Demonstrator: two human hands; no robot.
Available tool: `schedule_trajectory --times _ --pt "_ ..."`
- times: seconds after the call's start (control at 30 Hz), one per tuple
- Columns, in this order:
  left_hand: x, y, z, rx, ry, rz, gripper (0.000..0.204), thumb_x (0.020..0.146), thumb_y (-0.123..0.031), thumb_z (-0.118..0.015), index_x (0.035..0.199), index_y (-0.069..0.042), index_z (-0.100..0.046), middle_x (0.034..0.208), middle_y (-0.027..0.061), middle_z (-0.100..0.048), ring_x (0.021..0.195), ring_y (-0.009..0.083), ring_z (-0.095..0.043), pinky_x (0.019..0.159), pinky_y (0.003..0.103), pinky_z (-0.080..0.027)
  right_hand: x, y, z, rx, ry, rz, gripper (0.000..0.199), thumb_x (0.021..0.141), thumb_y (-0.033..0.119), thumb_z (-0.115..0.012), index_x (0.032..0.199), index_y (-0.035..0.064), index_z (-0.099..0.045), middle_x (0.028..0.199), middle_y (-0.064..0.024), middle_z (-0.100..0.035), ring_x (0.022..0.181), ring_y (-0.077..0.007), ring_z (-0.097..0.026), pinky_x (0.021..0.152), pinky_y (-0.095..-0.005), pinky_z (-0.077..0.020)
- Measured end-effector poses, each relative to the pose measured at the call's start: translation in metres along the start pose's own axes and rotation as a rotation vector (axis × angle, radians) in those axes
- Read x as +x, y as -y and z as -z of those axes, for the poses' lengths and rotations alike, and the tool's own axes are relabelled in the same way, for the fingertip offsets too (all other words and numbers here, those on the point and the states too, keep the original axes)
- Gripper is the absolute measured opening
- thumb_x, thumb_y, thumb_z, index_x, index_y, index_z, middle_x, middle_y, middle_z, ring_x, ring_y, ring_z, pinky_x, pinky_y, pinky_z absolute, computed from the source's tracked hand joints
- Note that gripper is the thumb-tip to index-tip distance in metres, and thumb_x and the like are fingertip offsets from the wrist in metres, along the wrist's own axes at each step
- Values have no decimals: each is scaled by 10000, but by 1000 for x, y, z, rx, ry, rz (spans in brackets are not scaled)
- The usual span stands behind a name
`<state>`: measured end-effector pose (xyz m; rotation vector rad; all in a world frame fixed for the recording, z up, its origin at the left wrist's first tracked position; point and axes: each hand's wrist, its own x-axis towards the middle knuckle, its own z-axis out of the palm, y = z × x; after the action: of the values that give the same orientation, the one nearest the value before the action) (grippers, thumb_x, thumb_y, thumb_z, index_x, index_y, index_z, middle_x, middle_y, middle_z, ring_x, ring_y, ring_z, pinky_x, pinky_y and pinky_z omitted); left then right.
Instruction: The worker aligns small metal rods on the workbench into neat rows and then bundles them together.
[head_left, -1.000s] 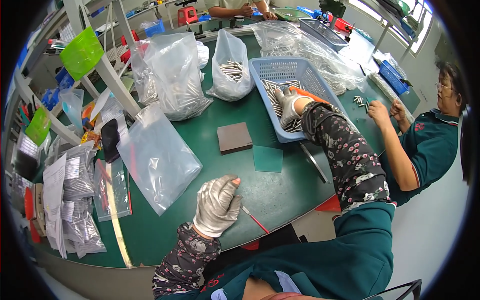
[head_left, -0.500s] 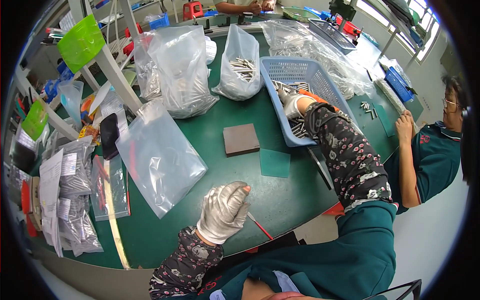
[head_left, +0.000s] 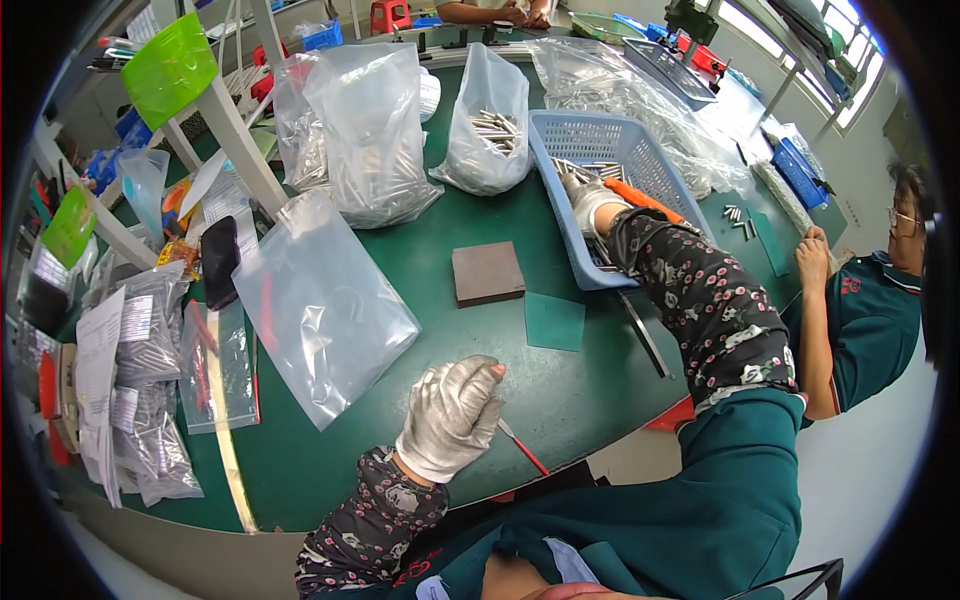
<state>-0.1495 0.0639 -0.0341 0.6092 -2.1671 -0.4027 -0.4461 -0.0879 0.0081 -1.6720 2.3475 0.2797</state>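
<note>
My right hand (head_left: 592, 207), in a pale glove, reaches into the blue plastic basket (head_left: 690, 203). It touches the short metal pins (head_left: 598, 170) inside; its fingers are partly hidden among them. An orange strip-like piece (head_left: 643, 199) lies beside it in the basket. Near the front of the table, my left hand (head_left: 450, 418) is closed, its gloved fingers curled together and one bare fingertip showing. Whatever it may hold is hidden. Close to it lies a thin red-handled tool (head_left: 524, 449). A brown square block (head_left: 487, 273) and a teal square sheet (head_left: 555, 321) rest farther back.
Plastic bags of metal pins (head_left: 375, 150) and an open bag (head_left: 490, 165) stand at the back. A flat clear bag (head_left: 325, 310), a black phone (head_left: 219, 262) and bagged parts (head_left: 155, 440) lie left. A co-worker (head_left: 850, 310) sits at right.
My right hand stays in the basket, shifted slightly among the pins. My left hand keeps its curled pose. The whole view has moved a little.
</note>
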Motion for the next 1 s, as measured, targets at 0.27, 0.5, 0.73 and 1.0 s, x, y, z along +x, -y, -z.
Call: schedule_trajectory --times 0.27,0.5,0.73,1.0 --pt "2 1 -2 -31 -8 -17 408 641 -23 -638 1040 -50 -554 960 125 -604 771 302 -598 663 388 -478 15 -14 -7 64 -100 -11 693 704 332 -648 1331 147 -416 1283 -236 -477 1193 -370 -472 972 -428 -408" --pt "1 4 -4 -55 -11 -7 413 636 -20 -639 1039 -52 -552 952 124 -603 766 304 -597 660 388 -478 33 -25 -17 67 -31 86 628 698 301 -642 1273 115 -473 1221 -200 -544 1132 -346 -530 937 -403 -437" --pt "-2 5 -1 -47 -19 70 433 622 6 -637 1043 -52 -551 966 124 -597 806 315 -590 699 389 -478 32 -20 -15 -43 -88 50 554 696 257 -632 1230 147 -533 1201 -155 -571 1112 -324 -549 926 -401 -447" --pt "-3 12 -5 -33 -53 154 421 662 14 -629 1070 -52 -549 991 133 -586 872 322 -585 775 392 -478 37 -53 -7 451 -116 137 749 567 178 -704 1259 -7 -488 962 -176 -652 877 -249 -637 767 -315 -495"
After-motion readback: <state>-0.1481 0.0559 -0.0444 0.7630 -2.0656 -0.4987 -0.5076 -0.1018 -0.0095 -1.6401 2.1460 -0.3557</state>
